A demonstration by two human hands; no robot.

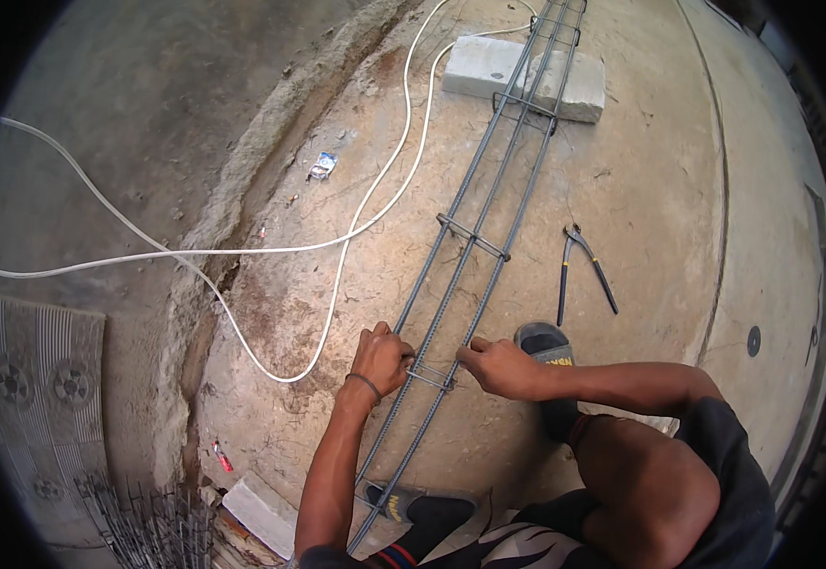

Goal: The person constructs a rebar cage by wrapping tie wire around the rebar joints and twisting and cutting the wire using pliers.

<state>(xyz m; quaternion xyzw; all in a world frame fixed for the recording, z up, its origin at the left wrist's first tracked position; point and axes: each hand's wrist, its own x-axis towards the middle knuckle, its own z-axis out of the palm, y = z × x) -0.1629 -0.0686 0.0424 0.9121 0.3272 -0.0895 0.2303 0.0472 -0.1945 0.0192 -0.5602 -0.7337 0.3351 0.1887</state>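
Observation:
A long cage of ribbed steel bars (474, 223) runs from near my feet up to a grey concrete block (489, 66) that props its far end. Small square steel ties (472, 237) cross the bars at intervals. My left hand (381, 358) grips the left bar beside the nearest tie (432, 377). My right hand (500, 366) pinches the right side of the same tie against the right bar. Both forearms come in from the lower edge.
Pincers with dark handles (579, 266) lie on the concrete to the right of the cage. A white cable (271, 249) loops across the ground on the left. Another block (261, 512) and a bundle of steel ties (152, 526) lie at lower left. My sandals (545, 343) rest beside the bars.

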